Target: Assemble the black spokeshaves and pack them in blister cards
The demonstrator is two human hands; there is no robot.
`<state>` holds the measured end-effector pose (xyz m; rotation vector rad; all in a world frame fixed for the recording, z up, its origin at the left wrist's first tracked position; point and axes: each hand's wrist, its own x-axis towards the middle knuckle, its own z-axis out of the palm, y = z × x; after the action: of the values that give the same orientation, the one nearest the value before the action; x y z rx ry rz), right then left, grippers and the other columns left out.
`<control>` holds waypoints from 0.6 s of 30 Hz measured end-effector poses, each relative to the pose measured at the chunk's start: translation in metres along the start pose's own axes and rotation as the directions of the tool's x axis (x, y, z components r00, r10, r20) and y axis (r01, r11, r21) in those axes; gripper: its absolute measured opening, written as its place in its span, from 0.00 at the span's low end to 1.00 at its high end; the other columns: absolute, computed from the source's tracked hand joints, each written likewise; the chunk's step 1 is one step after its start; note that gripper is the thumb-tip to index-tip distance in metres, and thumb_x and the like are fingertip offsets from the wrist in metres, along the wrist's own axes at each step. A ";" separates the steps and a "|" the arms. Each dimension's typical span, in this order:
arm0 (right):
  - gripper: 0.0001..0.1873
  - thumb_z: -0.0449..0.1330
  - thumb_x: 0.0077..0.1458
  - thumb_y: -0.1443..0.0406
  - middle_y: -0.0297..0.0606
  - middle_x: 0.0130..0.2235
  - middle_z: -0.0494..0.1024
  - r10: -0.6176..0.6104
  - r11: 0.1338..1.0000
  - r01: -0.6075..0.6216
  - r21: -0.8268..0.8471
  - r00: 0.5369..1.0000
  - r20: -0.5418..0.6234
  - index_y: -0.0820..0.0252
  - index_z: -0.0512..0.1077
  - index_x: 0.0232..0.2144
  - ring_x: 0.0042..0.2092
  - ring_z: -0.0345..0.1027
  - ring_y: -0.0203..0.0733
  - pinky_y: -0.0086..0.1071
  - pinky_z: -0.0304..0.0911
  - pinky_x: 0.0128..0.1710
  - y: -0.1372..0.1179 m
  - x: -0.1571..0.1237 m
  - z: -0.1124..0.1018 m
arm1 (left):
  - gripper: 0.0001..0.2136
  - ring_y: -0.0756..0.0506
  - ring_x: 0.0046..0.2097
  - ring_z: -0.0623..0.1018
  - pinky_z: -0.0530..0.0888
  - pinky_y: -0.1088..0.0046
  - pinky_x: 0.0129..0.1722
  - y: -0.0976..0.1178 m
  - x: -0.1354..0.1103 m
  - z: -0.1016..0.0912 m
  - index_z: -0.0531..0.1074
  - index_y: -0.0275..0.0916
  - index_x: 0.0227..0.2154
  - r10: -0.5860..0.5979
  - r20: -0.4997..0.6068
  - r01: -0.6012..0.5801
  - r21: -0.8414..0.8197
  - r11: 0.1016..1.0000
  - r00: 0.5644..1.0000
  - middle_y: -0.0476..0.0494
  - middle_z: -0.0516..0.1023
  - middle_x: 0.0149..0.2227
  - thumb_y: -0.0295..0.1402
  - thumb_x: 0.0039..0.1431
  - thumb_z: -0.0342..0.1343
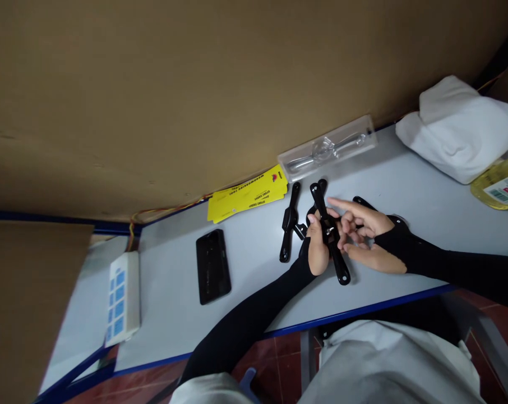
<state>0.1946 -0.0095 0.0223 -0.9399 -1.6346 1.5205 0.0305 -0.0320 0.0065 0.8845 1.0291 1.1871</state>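
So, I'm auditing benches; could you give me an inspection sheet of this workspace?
Surface: pale grey tabletop, blue-edged.
Work items: long black two-handled tool, held; similar black tool lying left of it; further black tools partly hidden.
Clutter: black rectangular phone, yellow printed cards, clear plastic packaging, white cloth-like bundle, yellow transparent bottle.
Hands: left hand grips the held tool; right hand beside it, contact unclear.
Cables: thin yellow and reddish wires along the back edge.
Surroundings: brown board wall, red tiled floor, white box with blue squares.

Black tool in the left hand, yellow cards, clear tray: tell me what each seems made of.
Black tool: probably painted metal, given its glossy highlights.
Yellow cards: likely printed cardboard, thin, flat and lettered.
Clear tray: apparently glossy plastic, see-through with bright reflections.
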 end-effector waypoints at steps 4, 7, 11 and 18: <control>0.08 0.63 0.57 0.68 0.35 0.34 0.73 -0.095 0.995 0.091 0.028 0.982 0.165 0.59 0.78 0.26 0.27 0.62 0.29 0.25 0.57 0.22 0.010 0.001 -0.005 | 0.34 0.50 0.17 0.66 0.58 0.75 0.14 0.000 0.001 0.000 0.71 0.41 0.40 0.024 0.012 -0.023 -0.027 0.999 1.000 0.53 0.70 0.19 0.71 0.61 0.44; 0.04 0.63 0.58 0.69 0.34 0.36 0.72 -0.044 0.999 0.044 0.007 0.998 0.047 0.58 0.79 0.33 0.28 0.63 0.29 0.25 0.56 0.22 0.004 -0.003 -0.004 | 0.34 0.50 0.16 0.66 0.57 0.76 0.13 -0.002 0.001 -0.002 0.71 0.41 0.40 0.017 0.007 -0.017 -0.056 0.998 1.000 0.52 0.70 0.18 0.70 0.62 0.44; 0.12 0.67 0.54 0.69 0.34 0.38 0.72 0.030 0.999 -0.031 0.036 0.999 0.038 0.56 0.81 0.42 0.31 0.66 0.31 0.25 0.59 0.24 -0.009 -0.007 0.000 | 0.34 0.50 0.16 0.66 0.58 0.76 0.13 -0.003 0.001 -0.003 0.71 0.40 0.40 -0.015 -0.010 0.015 -0.015 1.000 1.000 0.52 0.70 0.18 0.69 0.63 0.44; 0.09 0.70 0.51 0.68 0.38 0.39 0.76 0.086 0.989 -0.083 0.125 0.996 -0.016 0.57 0.83 0.38 0.34 0.70 0.36 0.32 0.68 0.31 -0.011 -0.002 -0.002 | 0.33 0.50 0.17 0.66 0.60 0.75 0.15 -0.003 0.002 -0.001 0.71 0.41 0.40 0.009 0.012 -0.008 -0.053 0.999 1.000 0.53 0.68 0.19 0.69 0.63 0.45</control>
<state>0.1966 -0.0112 0.0332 -0.9642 -1.4837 1.6436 0.0305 -0.0307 0.0033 0.8543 0.9810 1.2098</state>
